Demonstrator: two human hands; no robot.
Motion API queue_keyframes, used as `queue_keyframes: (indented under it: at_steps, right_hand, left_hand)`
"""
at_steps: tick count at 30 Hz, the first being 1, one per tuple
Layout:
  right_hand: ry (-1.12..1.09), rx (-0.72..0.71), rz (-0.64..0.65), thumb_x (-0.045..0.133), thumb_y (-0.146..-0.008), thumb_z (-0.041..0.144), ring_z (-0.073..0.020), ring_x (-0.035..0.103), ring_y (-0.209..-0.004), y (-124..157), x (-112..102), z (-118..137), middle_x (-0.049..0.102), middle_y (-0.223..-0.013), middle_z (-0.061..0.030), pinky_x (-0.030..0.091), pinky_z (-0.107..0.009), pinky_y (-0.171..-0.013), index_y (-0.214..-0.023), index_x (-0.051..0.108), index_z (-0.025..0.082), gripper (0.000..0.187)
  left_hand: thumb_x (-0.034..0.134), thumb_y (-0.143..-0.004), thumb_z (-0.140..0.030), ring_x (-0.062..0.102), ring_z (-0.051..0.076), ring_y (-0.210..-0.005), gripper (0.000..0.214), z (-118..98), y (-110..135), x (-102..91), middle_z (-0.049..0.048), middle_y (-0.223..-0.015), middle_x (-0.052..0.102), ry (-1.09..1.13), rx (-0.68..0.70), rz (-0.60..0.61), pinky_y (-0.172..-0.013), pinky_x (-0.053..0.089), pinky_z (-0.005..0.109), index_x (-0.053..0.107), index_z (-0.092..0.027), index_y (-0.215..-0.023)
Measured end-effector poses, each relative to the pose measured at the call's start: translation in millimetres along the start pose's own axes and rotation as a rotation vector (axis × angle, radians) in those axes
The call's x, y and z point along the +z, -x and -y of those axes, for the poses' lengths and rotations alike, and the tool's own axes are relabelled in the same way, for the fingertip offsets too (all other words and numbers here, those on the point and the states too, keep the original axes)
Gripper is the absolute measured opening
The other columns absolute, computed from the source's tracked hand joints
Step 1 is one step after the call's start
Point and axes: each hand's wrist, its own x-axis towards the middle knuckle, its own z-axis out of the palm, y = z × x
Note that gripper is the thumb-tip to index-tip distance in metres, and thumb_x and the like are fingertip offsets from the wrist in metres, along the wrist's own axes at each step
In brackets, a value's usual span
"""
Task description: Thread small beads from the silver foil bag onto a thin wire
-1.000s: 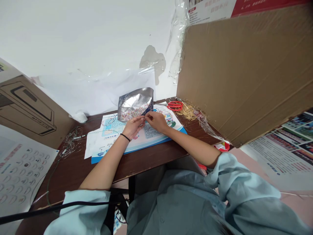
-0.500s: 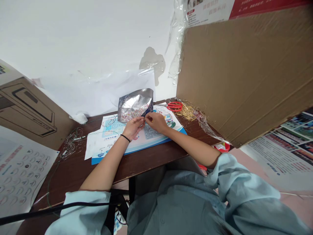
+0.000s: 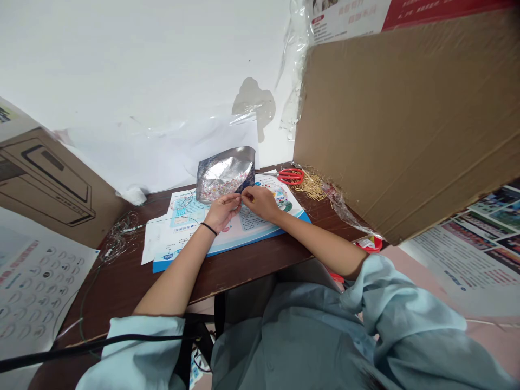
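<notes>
My left hand (image 3: 223, 212) and my right hand (image 3: 260, 202) meet in front of a silver foil pouch (image 3: 225, 173) full of small multicoloured beads. Their fingertips pinch together just below the pouch's lower edge. A thin wire (image 3: 179, 218) seems to run across the paper into my left hand, and the pinched part is too small to make out. Both forearms rest over a printed blue-edged leaflet (image 3: 260, 230), which lies under the pouch.
The dark wooden table (image 3: 244, 265) holds a tangle of beaded wire (image 3: 119, 235) at left, and red scissors (image 3: 291, 176) and loose brass pins (image 3: 312, 187) at the back. A red lid (image 3: 369, 245) sits at right. A cardboard sheet (image 3: 406, 119) rises at right.
The view has tilted slightly. My hands stay pinched together in almost the same place.
</notes>
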Motion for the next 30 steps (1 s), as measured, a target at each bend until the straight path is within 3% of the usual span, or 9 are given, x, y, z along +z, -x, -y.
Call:
queue_keyframes:
  at_steps: [8,16,24,30]
  right_hand:
    - [-0.025,0.002,0.017,0.055,-0.088,0.023,-0.0150,0.054,-0.072,-0.7,-1.0,-0.2,0.063,-0.074,-0.0005,0.036,-0.026,-0.072,-0.085,0.065,0.020,0.011]
    - [-0.082,-0.023,0.036,0.054,-0.089,0.023,-0.0151,0.055,-0.075,-0.7,0.9,-3.5,0.063,-0.078,-0.0007,0.038,-0.026,-0.074,-0.089,0.063,0.021,0.009]
    - [-0.064,-0.021,0.054,0.053,-0.090,0.025,-0.0153,0.055,-0.076,-1.0,0.7,-4.3,0.063,-0.077,-0.0007,0.038,-0.026,-0.075,-0.089,0.065,0.021,0.012]
    - [-0.051,-0.038,0.030,0.055,-0.090,0.025,-0.0147,0.055,-0.073,-0.9,-0.7,-2.8,0.064,-0.075,-0.0004,0.037,-0.026,-0.074,-0.087,0.066,0.020,0.013]
  left_hand:
    - [0.086,-0.058,-0.021,0.059,0.010,-0.071,0.026,-1.7,1.1,1.7,0.0030,-0.073,0.066,-0.053,0.002,0.017,-0.074,0.050,0.026,0.072,-0.013,-0.078]
    - [0.084,-0.060,-0.022,0.056,0.009,-0.063,0.022,-4.8,4.4,5.6,0.0020,-0.066,0.063,-0.032,-0.023,-0.035,-0.063,0.049,0.021,0.068,-0.012,-0.070]
    - [0.076,-0.072,-0.020,0.055,0.011,-0.062,0.013,-4.3,3.8,6.5,0.0041,-0.065,0.062,-0.063,-0.024,-0.043,-0.062,0.048,0.023,0.067,-0.014,-0.065]
    - [0.078,-0.069,-0.022,0.055,0.009,-0.062,0.017,-6.8,6.9,10.5,0.0034,-0.066,0.062,-0.057,-0.029,-0.048,-0.061,0.048,0.021,0.066,-0.011,-0.068]
